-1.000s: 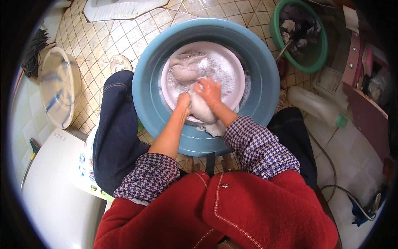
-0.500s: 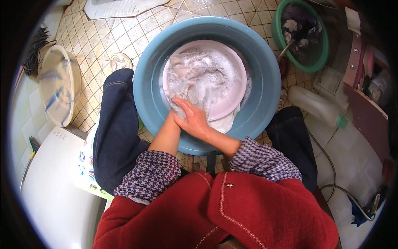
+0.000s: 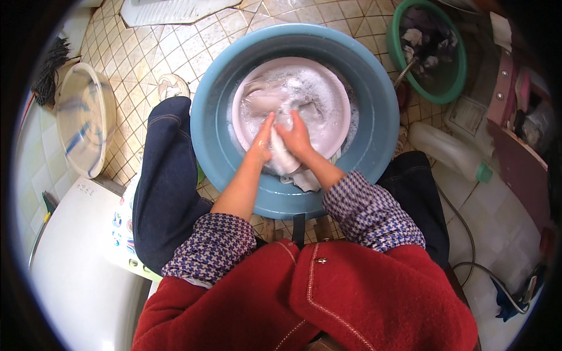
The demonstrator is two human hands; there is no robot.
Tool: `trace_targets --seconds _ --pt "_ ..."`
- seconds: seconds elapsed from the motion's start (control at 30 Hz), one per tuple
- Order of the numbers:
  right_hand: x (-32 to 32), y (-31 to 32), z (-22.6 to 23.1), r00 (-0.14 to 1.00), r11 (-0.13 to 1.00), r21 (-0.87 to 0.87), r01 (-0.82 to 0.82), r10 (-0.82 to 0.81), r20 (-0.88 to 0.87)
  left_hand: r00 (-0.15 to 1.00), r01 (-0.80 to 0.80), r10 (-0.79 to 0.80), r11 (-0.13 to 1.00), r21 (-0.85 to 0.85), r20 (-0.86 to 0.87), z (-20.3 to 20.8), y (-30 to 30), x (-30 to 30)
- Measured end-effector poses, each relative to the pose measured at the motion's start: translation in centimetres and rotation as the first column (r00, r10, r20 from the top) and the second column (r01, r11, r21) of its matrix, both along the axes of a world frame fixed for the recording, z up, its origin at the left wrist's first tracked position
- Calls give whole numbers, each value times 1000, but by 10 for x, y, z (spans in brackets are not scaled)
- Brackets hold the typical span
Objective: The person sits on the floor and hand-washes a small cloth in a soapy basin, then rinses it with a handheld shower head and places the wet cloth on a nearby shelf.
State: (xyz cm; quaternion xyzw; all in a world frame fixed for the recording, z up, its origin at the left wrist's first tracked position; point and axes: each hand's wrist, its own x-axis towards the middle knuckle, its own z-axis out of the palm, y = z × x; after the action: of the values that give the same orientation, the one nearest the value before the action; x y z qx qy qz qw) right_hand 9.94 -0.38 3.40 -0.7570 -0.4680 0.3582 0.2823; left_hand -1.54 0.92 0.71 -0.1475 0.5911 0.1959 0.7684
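White cloth [image 3: 282, 157] looks soaped, not yet rinsed, left hand [image 3: 261, 144] and right hand [image 3: 298, 139] flanking it, unclenched.

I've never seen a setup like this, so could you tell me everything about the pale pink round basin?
The pale pink round basin has a smooth rim and looks like plastic. It sits inside a large blue round tub, with suds around it; whether it floats or rests on the bottom is unclear. It appears roughly level and holds foamy water and pale wet cloth, some of which crosses its near rim. Both hands are over it; whether they touch it is hidden.
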Motion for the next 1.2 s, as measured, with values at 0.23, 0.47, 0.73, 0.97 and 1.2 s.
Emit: trace_targets --seconds 0.23,0.47,0.73,0.97,1.2 --pt "-34 -21 78 920 925 110 -364 376 -109 978 -106 47 952 287 204 -22 -16 -20" --pt "53 13 -22 845 885 -235 -401 456 277 985 99 -84 990 98 -151 -8 -5 8" --pt "-16 -15 20 957 994 -111 -23 -11 -291 995 -97 96 993 60 29 4 -6 1" --pt "-35 -15 64 952 951 77 -298 291 90 936 -233 182 962 145 300 -3 -15 -2" --pt "49 12 -23 858 908 -247 -337 405 317 973 -49 68 995 88 -222 -9 -9 11"
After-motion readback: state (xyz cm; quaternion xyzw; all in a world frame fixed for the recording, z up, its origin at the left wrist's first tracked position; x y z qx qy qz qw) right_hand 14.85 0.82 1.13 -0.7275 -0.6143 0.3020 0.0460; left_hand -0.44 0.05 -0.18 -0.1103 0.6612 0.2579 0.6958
